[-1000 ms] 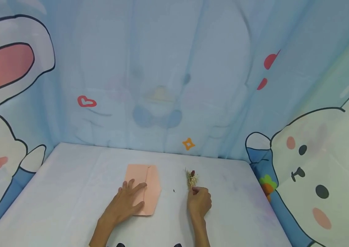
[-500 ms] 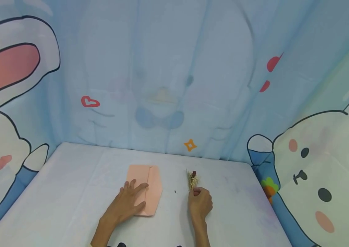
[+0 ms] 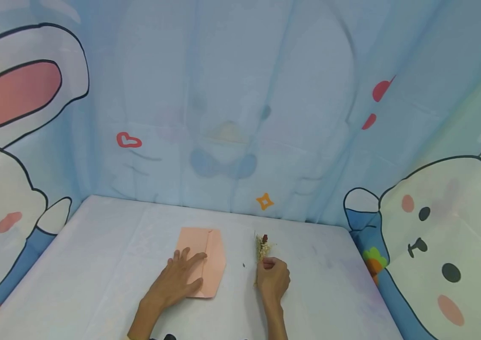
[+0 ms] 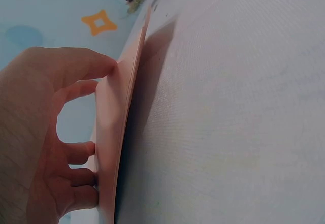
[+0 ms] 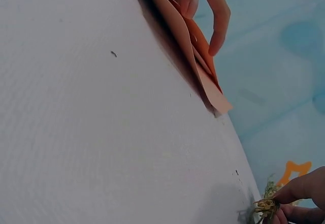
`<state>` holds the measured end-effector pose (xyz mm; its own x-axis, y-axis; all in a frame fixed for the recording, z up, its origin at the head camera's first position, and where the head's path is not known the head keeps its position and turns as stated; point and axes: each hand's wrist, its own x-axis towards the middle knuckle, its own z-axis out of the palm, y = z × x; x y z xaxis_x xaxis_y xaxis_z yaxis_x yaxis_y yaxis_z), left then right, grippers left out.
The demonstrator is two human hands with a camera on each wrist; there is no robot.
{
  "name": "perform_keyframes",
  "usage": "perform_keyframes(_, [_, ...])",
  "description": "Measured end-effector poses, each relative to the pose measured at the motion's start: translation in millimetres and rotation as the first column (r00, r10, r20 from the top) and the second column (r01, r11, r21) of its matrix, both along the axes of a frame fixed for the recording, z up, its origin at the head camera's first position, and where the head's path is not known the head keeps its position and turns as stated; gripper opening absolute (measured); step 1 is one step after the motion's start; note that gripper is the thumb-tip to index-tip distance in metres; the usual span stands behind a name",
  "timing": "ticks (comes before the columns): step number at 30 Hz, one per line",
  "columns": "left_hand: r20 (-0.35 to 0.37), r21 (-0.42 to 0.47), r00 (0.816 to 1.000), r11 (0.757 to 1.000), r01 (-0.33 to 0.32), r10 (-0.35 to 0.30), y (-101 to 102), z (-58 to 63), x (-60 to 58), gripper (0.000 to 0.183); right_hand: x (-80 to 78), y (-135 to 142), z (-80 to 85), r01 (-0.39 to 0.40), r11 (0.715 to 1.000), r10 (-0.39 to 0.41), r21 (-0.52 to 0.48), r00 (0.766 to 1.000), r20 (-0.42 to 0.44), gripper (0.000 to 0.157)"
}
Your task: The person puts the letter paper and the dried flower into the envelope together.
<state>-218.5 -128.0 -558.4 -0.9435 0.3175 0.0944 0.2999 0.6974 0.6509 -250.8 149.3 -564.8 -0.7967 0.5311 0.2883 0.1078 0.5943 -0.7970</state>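
A pink paper envelope (image 3: 215, 269) lies on the white table, its long flap edge running lengthwise. My left hand (image 3: 174, 279) rests on it with fingers spread, fingertips touching the paper. In the left wrist view the envelope (image 4: 114, 112) appears edge-on under those fingertips, casting a shadow below. To the right, my right hand (image 3: 273, 279) pinches a small bunch of dried flowers (image 3: 262, 244) by the stems, between thumb and fingers. One dark red bloom tops the pale sprigs. The right wrist view shows the stem ends (image 5: 264, 207) at the pinch, and a gap between the envelope's layers (image 5: 200, 56).
A tiny dark scrap (image 3: 244, 265) lies on the white tabletop (image 3: 325, 283) between envelope and flowers. Behind the table hangs a blue cartoon-printed cloth (image 3: 232, 85), which also covers both sides.
The right hand has shifted slightly left with the dried flowers, and stems now show below it. The left hand stays on the envelope. The head view has turned a little.
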Motion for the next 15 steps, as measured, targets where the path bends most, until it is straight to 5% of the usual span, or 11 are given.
perform_keyframes(15, [-0.013, -0.004, 1.0, 1.0, -0.003, 0.003, 1, -2.8, -0.2, 0.059, 3.0, -18, 5.1, -0.034, 0.994, 0.035, -0.101, 0.999, 0.003, 0.009])
